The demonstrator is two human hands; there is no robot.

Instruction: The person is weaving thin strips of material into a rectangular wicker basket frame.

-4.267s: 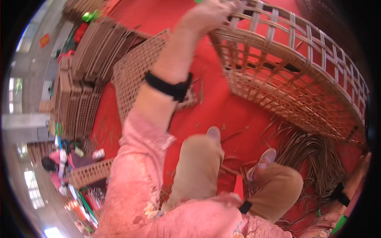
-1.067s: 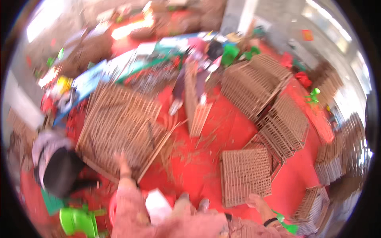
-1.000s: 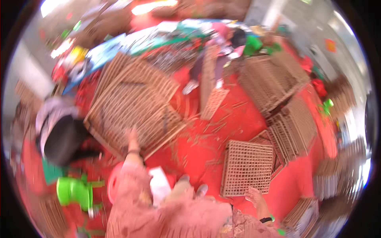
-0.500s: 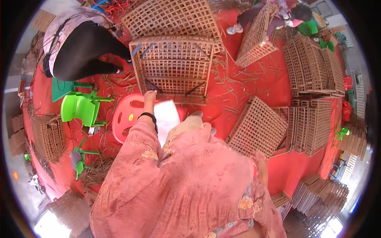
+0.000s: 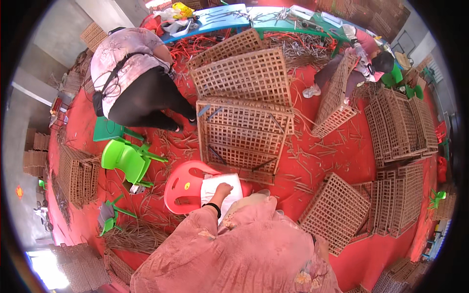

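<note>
My left hand [image 5: 223, 189], with a dark band on its wrist, is above a white cloth-like sheet [image 5: 209, 184] on a small red plastic chair [image 5: 177, 189]. Its fingers look curled in, with nothing seen in them. Just beyond the chair, a large woven lattice panel with a wooden frame [image 5: 244, 136] leans against other panels [image 5: 244, 75]. Of my right arm only a bit of skin [image 5: 321, 246] shows at the right side of my pink patterned clothing; its fingers are hidden.
A person in black trousers [image 5: 146, 97] bends at the far left by a bright green chair [image 5: 128, 161]. Another person [image 5: 366, 56] sits at the far right with a lattice panel [image 5: 336, 97]. Panel stacks [image 5: 398, 195] stand right. Cane strips litter the red floor. Tables [image 5: 283, 20] line the back.
My view has tilted up, bringing the back tables in. My left hand has drawn back from the framed panel's lower edge to above the white sheet.
</note>
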